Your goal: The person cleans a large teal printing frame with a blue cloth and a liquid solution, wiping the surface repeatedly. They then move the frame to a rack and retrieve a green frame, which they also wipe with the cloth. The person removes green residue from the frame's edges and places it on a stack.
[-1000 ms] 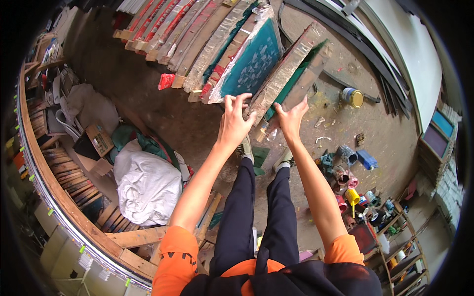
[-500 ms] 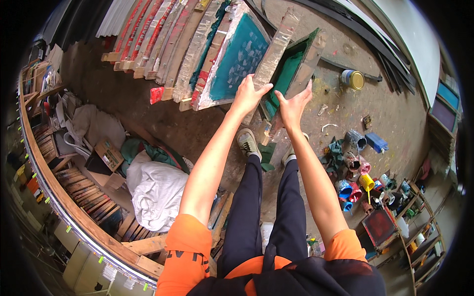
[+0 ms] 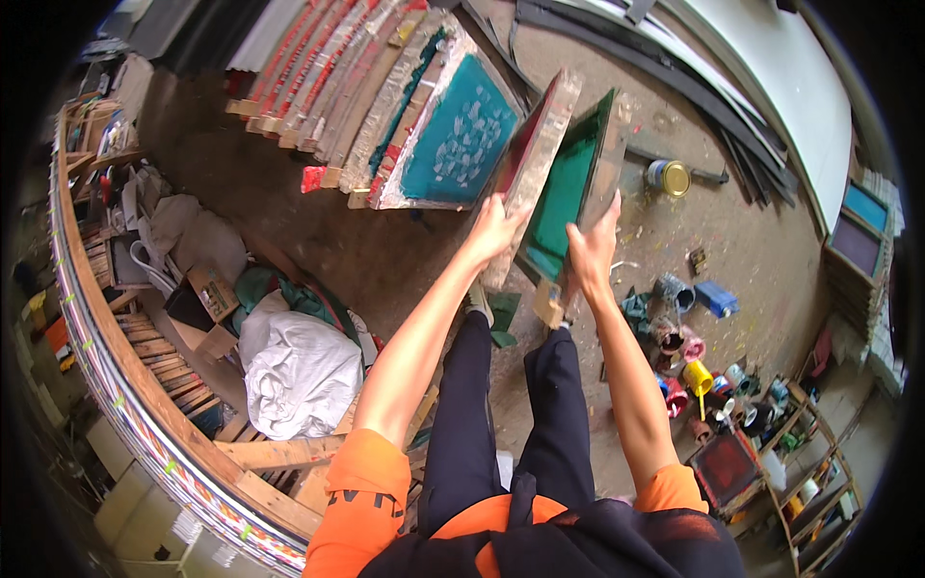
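Note:
My left hand (image 3: 493, 231) is closed around the near end of a wooden-edged screen printing frame (image 3: 541, 140), whose reddish mesh shows on its left face. In my right hand (image 3: 593, 249) is a second screen printing frame, with green mesh (image 3: 564, 183), gripped by its wooden side. Both frames are held tilted on edge in front of my legs, with a narrow gap between them. Left of them, a teal-meshed frame (image 3: 458, 135) stands at the near end of a leaning row of paint-stained frames (image 3: 361, 101).
A paint can (image 3: 668, 177) stands on the stained floor at right, near dark strips (image 3: 665, 72). Several paint pots and a blue container (image 3: 716, 299) crowd the lower right. White cloth (image 3: 299, 371) and a wooden rack (image 3: 169, 414) lie left. A green scrap (image 3: 503, 318) is by my foot.
Both hands have brought their frames nearer to me and slightly right. The gap between the frames has widened, and the left frame's reddish mesh has come into view. My head view has shifted slightly.

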Available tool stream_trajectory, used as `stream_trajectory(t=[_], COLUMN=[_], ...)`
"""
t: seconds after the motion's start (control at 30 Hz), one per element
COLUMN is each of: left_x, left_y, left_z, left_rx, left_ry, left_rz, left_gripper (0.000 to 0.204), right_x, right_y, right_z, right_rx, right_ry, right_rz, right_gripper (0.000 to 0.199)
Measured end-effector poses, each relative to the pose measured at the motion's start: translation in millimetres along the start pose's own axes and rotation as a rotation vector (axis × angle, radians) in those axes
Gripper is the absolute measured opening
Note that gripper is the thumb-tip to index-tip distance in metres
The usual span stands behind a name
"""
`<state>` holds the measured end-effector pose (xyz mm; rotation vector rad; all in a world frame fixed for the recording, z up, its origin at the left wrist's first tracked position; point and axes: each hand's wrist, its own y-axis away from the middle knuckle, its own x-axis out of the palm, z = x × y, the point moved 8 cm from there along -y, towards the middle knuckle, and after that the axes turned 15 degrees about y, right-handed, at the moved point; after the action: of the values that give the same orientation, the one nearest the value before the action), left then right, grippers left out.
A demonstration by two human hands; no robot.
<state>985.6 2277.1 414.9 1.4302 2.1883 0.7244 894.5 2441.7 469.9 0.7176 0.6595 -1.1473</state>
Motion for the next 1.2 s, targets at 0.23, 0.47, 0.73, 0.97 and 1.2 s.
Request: stream_trajectory(t=[0.23, 0.47, 0.73, 0.97, 1.2], left_x=[9.6, -22.9, -34.4, -45.7, -88.3], left_y=[108.1, 225.3, 372.8, 452.2, 541.4], left_z=[-6.2, -9.4, -27.5, 0.9, -32.2], left_rx=[-0.148, -0.109, -0.087, 0.110, 0.403], left_ry=[0.070, -0.064, 0.282, 0.584, 0.646], left_rz=[-0.102, -0.286, -0.395, -0.420, -0.723], left_gripper=[0.055, 0.056, 0.056, 0.047, 0.035], right_x=[-109.8, -167.2, -187.4, -193.5, -198.0], right_y=[36.6, 83.7, 130.6, 200.2, 261.0], right_z=[6.1, 29.0, 81.2, 173.7, 278.5], right_rx=[-0.143, -0.498, -0.783, -1.063, -1.191], right_ry=[0.068, 0.229, 0.402, 0.367, 0.210], right_rz=[0.372, 0.644, 0.757, 0.707, 0.583], right_gripper=[0.089, 0.093, 0.094, 0.098, 0.103])
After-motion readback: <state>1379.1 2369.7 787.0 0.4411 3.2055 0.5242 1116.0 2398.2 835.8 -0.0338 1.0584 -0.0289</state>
